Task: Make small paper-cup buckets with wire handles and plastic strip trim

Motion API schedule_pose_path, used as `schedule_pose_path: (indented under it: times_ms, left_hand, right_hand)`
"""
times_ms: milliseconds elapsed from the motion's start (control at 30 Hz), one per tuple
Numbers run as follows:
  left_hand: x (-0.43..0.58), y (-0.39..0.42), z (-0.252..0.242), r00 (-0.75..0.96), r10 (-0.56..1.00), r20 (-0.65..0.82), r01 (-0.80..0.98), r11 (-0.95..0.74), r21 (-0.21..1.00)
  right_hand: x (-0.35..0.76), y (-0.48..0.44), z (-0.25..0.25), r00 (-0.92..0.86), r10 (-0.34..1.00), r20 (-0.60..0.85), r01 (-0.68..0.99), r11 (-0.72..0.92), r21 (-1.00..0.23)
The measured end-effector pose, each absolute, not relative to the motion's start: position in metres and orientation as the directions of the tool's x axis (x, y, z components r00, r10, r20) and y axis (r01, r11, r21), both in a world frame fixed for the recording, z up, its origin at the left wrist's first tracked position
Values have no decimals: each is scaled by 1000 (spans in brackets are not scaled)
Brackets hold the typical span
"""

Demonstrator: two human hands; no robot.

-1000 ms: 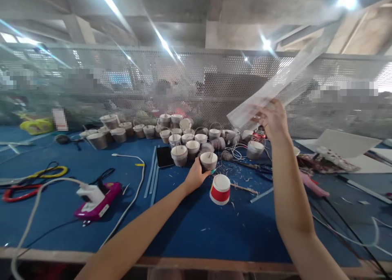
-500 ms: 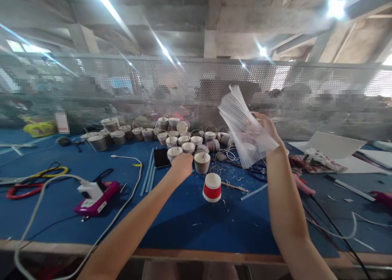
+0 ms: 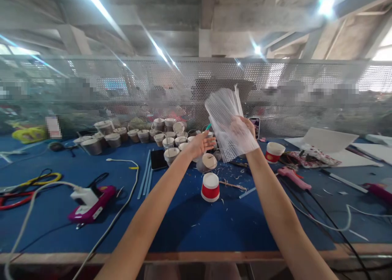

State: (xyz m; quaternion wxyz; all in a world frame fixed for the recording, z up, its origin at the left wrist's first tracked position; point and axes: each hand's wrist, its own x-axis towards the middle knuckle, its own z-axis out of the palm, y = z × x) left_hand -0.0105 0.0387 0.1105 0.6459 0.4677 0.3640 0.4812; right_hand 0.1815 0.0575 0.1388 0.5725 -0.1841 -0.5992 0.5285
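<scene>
My right hand [image 3: 243, 127] is closed on a bundle of translucent ribbed plastic sheets [image 3: 225, 118], held up above the far part of the table; the sheets partly veil the fingers. My left hand [image 3: 200, 145] is just left of the bundle, its fingers spread towards it. By its thumb a small teal tip [image 3: 208, 126] shows; I cannot tell whether the hand grips it. Below the hands, a small grey bucket [image 3: 209, 161] leans over. In front of it a red and white paper cup [image 3: 210, 187] stands upside down on the blue tabletop.
Several grey buckets [image 3: 168, 142] crowd the back, before a perforated metal screen [image 3: 183, 80]. A dark phone [image 3: 158, 160] and blue strips [image 3: 147, 178] lie left. A purple power strip [image 3: 92, 206] trails a white cable. On the right are another cup [image 3: 275, 152] and a pink glue gun [image 3: 294, 178].
My left hand has lifted from the buckets and moved right, its fingers spreading. The right hand has shifted left with the sheets. One bucket has gone from upright to leaning.
</scene>
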Motion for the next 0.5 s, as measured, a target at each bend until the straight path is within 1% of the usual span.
schedule_pose_path:
  times_ms: [67, 133, 233, 333, 400, 500]
  left_hand:
    - [-8, 37, 109, 231, 969, 86, -366, 5, 931]
    - [-8, 35, 109, 214, 960, 180, -397, -83, 914]
    - [-6, 29, 111, 270, 936, 228, -375, -117, 920]
    - [-1, 24, 112, 310, 908, 281, -304, -185, 934]
    - [3, 25, 110, 248, 920, 302, -213, -253, 944]
    - [5, 31, 101, 70, 939, 337, -128, -327, 936]
  right_hand:
    - [183, 61, 136, -280, 826, 489, -409, 358, -839]
    - [184, 65, 132, -267, 834, 482, -410, 355, -840]
    - [184, 72, 127, -199, 865, 461, -350, 376, -858]
    - [179, 76, 124, -161, 892, 422, -281, 368, -886]
    - [173, 77, 123, -165, 909, 383, -235, 341, -910]
    - [158, 72, 123, -176, 926, 333, -155, 308, -939]
